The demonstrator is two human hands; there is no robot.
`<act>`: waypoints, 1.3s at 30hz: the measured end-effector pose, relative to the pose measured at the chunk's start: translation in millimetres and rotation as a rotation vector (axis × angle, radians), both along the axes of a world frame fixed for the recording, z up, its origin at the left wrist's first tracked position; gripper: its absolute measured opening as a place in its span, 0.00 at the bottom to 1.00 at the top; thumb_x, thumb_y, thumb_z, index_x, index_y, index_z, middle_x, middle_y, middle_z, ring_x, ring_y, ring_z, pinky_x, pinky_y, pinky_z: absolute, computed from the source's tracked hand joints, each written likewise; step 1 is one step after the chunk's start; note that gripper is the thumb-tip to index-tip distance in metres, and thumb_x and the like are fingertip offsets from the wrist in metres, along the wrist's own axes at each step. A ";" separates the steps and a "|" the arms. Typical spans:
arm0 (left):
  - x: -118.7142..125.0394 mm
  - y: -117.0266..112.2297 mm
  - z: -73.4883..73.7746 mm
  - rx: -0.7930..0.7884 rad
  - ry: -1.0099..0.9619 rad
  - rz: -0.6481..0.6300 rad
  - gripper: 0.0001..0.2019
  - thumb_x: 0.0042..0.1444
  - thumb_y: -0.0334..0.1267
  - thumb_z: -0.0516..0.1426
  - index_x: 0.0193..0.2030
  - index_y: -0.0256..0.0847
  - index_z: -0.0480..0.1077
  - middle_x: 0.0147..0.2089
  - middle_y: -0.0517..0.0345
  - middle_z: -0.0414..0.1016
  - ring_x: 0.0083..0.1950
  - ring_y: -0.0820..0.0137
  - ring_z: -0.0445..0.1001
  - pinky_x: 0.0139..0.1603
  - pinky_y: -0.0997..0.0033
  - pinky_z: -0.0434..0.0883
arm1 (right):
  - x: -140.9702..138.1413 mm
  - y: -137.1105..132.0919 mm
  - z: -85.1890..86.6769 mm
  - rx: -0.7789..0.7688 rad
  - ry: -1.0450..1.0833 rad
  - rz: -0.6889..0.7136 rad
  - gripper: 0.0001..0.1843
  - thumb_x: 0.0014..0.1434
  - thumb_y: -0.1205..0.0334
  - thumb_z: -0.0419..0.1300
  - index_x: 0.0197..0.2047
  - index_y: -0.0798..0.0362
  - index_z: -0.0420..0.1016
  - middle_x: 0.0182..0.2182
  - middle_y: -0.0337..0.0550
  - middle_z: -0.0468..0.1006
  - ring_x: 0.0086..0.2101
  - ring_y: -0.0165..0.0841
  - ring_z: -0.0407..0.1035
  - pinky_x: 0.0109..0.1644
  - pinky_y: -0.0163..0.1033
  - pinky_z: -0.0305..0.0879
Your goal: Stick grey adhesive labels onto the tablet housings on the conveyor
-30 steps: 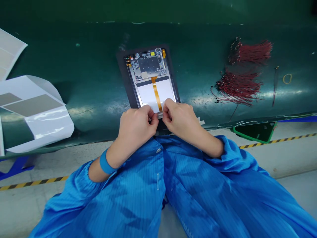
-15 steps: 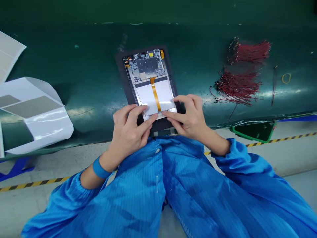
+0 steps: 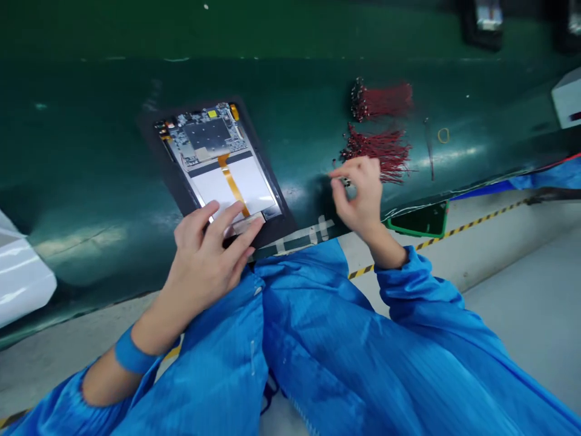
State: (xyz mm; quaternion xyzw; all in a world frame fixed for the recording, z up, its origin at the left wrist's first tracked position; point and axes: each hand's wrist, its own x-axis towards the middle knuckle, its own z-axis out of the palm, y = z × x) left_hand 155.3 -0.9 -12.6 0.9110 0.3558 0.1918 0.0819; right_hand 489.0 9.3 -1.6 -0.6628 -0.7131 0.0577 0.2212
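An opened tablet [image 3: 267, 181] lies tilted on a dark mat [image 3: 177, 181], its circuit board [image 3: 206, 136] at the far end. Below the board is a white battery [image 3: 209, 188] crossed by an orange flex cable [image 3: 232, 184]. My left hand [image 3: 206, 257] rests with spread fingers on the tablet's near end, covering its lower left part. To the right of the mat, my right hand [image 3: 361, 197] is raised at the near side of a bundle of red wires [image 3: 385, 151]. Its thumb and index finger come together; whatever is between the tips is too small to make out.
Another red wire bundle [image 3: 385, 100] lies farther back. To the right are a single wire [image 3: 429, 151] and a yellow rubber band [image 3: 443, 135]. White sheets [image 3: 22, 278] lie at the left. A green-rimmed tray [image 3: 420, 219] shows below the table edge. Another device [image 3: 488, 18] sits at the back right.
My right hand has left the tablet's near end and moved right to the wires. My left hand stays on the tablet. The view has swung to the right.
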 end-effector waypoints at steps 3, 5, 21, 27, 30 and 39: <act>12.5 1.3 1.0 -0.020 0.027 -0.052 0.31 0.68 0.35 0.61 0.76 0.50 0.65 0.77 0.44 0.65 0.77 0.38 0.60 0.74 0.33 0.61 | 18.7 15.0 -3.7 -0.066 -0.112 -0.204 0.10 0.71 0.56 0.57 0.46 0.52 0.75 0.48 0.57 0.74 0.54 0.53 0.64 0.62 0.64 0.60; 11.0 -0.1 0.2 -0.027 0.031 -0.044 0.30 0.67 0.35 0.61 0.75 0.51 0.66 0.76 0.45 0.66 0.77 0.40 0.61 0.75 0.35 0.60 | 20.7 24.0 -8.7 -0.113 -0.151 -0.194 0.10 0.70 0.54 0.58 0.45 0.52 0.74 0.48 0.59 0.73 0.55 0.55 0.63 0.60 0.64 0.60; -14.4 -25.7 -8.6 -0.080 0.028 0.095 0.36 0.68 0.43 0.62 0.79 0.40 0.57 0.73 0.36 0.68 0.76 0.41 0.62 0.76 0.35 0.60 | -5.8 26.7 9.3 -0.091 0.166 0.349 0.10 0.74 0.62 0.46 0.40 0.47 0.65 0.38 0.47 0.77 0.42 0.42 0.71 0.52 0.52 0.66; -21.9 -22.7 4.1 -0.130 -0.233 0.263 0.22 0.72 0.42 0.56 0.71 0.47 0.68 0.76 0.48 0.64 0.80 0.44 0.56 0.79 0.35 0.57 | -58.0 13.2 22.3 -0.113 0.399 0.727 0.06 0.73 0.66 0.50 0.42 0.48 0.63 0.34 0.39 0.78 0.34 0.33 0.70 0.42 0.38 0.63; -15.9 -18.4 25.0 -0.126 -0.433 0.554 0.15 0.71 0.41 0.58 0.62 0.43 0.74 0.68 0.45 0.72 0.72 0.50 0.67 0.76 0.41 0.63 | -77.5 8.8 23.2 -0.181 0.406 0.783 0.06 0.74 0.65 0.49 0.42 0.48 0.64 0.33 0.39 0.78 0.32 0.31 0.68 0.39 0.36 0.60; 18.3 -18.8 54.8 -0.488 -0.533 0.368 0.04 0.68 0.38 0.60 0.41 0.43 0.75 0.39 0.56 0.79 0.43 0.66 0.75 0.48 0.61 0.74 | -95.6 4.7 28.2 -0.255 0.286 0.853 0.11 0.77 0.59 0.47 0.46 0.50 0.69 0.38 0.44 0.82 0.36 0.33 0.73 0.38 0.38 0.59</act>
